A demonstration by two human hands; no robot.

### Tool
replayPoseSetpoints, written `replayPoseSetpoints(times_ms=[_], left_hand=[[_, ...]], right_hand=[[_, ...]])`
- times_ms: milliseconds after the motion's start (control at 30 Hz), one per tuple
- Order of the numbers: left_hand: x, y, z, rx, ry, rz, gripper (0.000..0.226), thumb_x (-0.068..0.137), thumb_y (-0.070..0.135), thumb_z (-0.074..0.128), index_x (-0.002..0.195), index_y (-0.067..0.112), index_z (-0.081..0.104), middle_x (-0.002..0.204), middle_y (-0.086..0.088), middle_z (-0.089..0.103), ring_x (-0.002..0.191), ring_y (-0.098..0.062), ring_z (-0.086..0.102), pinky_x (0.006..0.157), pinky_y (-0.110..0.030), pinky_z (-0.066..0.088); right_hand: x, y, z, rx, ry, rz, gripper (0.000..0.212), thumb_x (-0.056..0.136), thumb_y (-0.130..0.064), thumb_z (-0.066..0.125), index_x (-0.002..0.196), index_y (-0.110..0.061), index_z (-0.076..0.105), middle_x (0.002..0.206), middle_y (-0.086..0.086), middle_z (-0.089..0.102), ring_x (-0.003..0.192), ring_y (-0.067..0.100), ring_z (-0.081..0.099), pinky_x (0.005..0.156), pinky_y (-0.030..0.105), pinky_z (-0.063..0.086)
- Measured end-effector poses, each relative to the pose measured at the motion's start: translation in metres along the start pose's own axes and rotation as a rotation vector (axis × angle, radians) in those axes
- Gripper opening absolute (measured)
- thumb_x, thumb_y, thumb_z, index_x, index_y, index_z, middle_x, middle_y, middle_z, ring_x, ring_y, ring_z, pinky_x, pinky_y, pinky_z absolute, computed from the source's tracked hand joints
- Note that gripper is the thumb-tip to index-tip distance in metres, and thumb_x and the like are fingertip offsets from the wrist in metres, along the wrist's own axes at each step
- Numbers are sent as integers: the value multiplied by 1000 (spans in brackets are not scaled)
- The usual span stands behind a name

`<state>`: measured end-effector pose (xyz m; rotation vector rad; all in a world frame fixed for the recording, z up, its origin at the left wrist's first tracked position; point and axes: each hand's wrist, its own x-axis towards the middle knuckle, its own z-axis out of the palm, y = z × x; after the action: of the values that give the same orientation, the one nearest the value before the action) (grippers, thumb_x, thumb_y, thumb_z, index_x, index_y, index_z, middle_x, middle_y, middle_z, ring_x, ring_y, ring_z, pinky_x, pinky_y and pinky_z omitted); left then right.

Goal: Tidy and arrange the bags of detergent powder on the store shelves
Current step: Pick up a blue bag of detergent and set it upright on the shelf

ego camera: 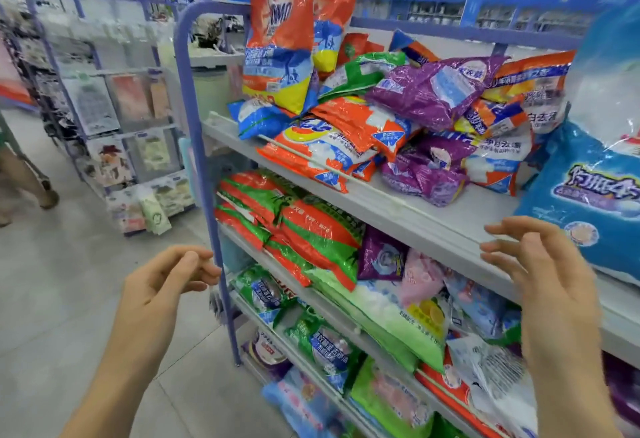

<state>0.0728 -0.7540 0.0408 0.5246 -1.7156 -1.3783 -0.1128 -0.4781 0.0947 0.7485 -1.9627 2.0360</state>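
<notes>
Curling loosely, the fingers [204, 269] of the left hand [162, 285] at lower left hold nothing; the thumb sits close to the forefinger, and the fingertips lie just in front of the purple post [204, 160] at the shelf unit's corner. At lower right, the fingers [502, 247] of the right hand [540, 271] are slightly spread and nearly straight, pointing left at the front lip of the top shelf [415, 216]; whether they touch it cannot be told. Just above that hand, a large blue bag [581, 195] stands on the top shelf at the right edge of the frame, long axis near vertical, print upright. In the middle of the shelf, detergent bags lie in a loose heap: a purple bag [433, 91] on top, its long axis running left to right and tilted, and flat orange-and-white bags [332, 140] below it, their lower ends sticking out over the shelf's front edge. At the heap's left end, an orange OMO bag [280, 39] stands upright, long axis vertical, top toward the upper edge of the frame. On the shelf below, green-and-orange bags [311, 230] are stacked lying down, sloping toward lower right. The shelves lower down hold mixed green, pink and blue bags.
</notes>
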Motion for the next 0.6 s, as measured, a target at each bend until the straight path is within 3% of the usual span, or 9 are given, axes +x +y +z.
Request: replayPoseSetpoints(times_ms=[33, 100, 167, 267, 367, 533, 600], left_hand=[[16, -1, 7, -13, -18, 15, 35, 95, 21, 45, 77, 34, 72, 76, -4, 71, 73, -21, 66, 66, -21, 54], [47, 1, 19, -55, -67, 48, 26, 87, 48, 51, 80, 34, 72, 77, -3, 71, 73, -20, 67, 66, -20, 54], [77, 0, 30, -75, -123, 69, 42, 72, 72, 57, 82, 34, 71, 79, -2, 71, 73, -15, 67, 67, -19, 54], [115, -4, 49, -95, -193, 98, 18, 86, 45, 58, 81, 33, 71, 79, -3, 71, 74, -16, 67, 68, -18, 53], [151, -8, 73, -152, -256, 106, 18, 89, 31, 57, 81, 23, 70, 78, -8, 70, 73, -19, 65, 68, -21, 53], [205, -11, 100, -183, -413, 120, 19, 91, 29, 56, 82, 18, 69, 75, -4, 70, 72, -17, 65, 68, -20, 51], [223, -11, 104, -213, -467, 139, 16, 92, 25, 53, 88, 15, 66, 74, -2, 70, 71, -14, 65, 67, -19, 51]], right_hand=[[16, -2, 7, -44, -4, -41, 24, 85, -48, 47, 91, -30, 62, 97, -4, 66, 88, 19, 62, 80, 24, 52], [52, -7, 20, -159, -19, -131, 13, 93, -40, 50, 93, -31, 60, 94, -7, 65, 87, 13, 62, 79, 21, 51], [89, -13, 37, -328, -45, -222, 19, 88, -44, 48, 96, -30, 59, 93, -14, 63, 86, 2, 59, 75, 13, 47], [137, -19, 67, -645, -72, -331, 31, 89, -38, 53, 111, -17, 62, 98, -9, 65, 91, 6, 59, 81, 20, 46], [181, -18, 102, -973, -91, -428, 40, 92, -32, 57, 126, -13, 56, 116, 5, 63, 108, 21, 57, 91, 33, 42], [242, 21, 147, -1456, -244, -324, 70, 87, -49, 57, 143, -16, 31, 146, 10, 35, 134, 29, 30, 108, 43, 29], [254, 38, 154, -1496, -241, -243, 76, 85, -54, 56, 146, -22, 25, 150, 9, 27, 138, 28, 22, 109, 49, 27]])
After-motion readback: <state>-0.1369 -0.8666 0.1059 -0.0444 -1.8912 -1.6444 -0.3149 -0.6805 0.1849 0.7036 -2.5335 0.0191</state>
